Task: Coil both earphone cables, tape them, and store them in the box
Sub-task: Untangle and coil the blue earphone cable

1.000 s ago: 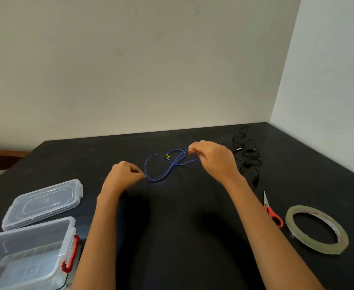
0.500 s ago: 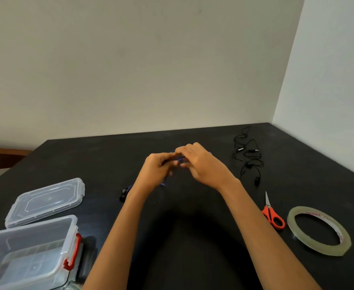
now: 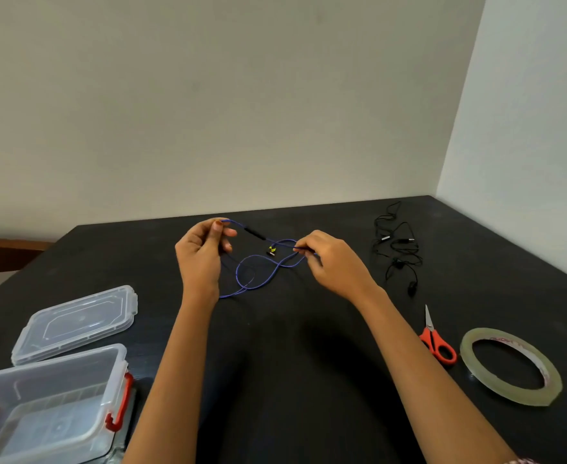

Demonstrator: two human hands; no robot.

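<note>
Early days, I reckon: the blue earphone cable (image 3: 262, 272) is just 2 loose loops sagging onto the table, the black earphone cable (image 3: 397, 252) is sprawled untouched off to the right, nothing's taped, and neither is in the box (image 3: 51, 363). The left hand (image 3: 201, 252) pinches 1 end, held up; the right hand (image 3: 332, 262) pinches the cable further along.

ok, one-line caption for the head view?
Left hand and right hand pinch a blue earphone cable over the table; box, scissors, tape nearby.
</note>
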